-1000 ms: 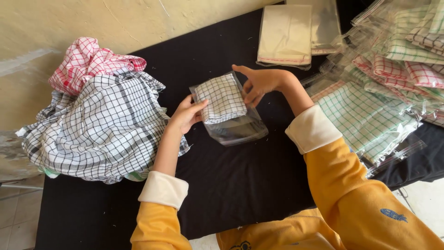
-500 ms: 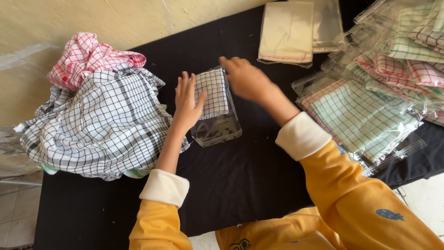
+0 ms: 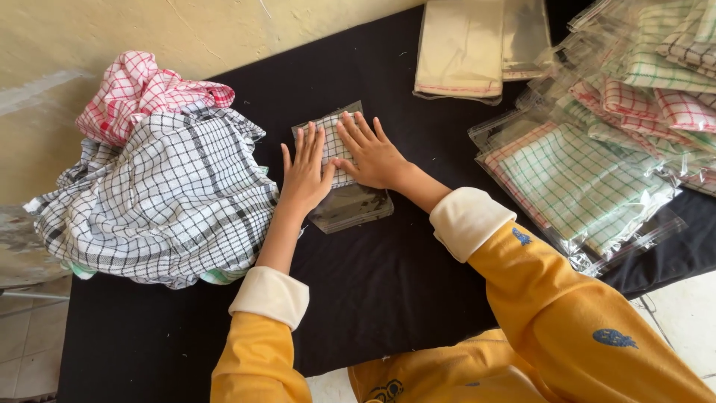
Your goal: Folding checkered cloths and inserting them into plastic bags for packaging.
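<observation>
A folded black-and-white checked cloth in a clear plastic bag (image 3: 350, 207) lies flat on the black tabletop (image 3: 388, 291). My left hand (image 3: 306, 173) rests palm down on its left part, fingers spread. My right hand (image 3: 371, 153) presses flat on its right part, fingers apart and pointing away from me. Both hands hide most of the cloth. The bag's empty end shows below my palms.
A heap of loose checked cloths (image 3: 160, 198), black-and-white with a red-and-white one (image 3: 142, 93) on top, lies at the left. Several bagged cloths (image 3: 597, 175) are piled at the right. A stack of empty clear bags (image 3: 466, 48) sits at the back.
The bagged cloth was held up between both hands; it has been laid down on the tabletop, and both palms now press flat on it.
</observation>
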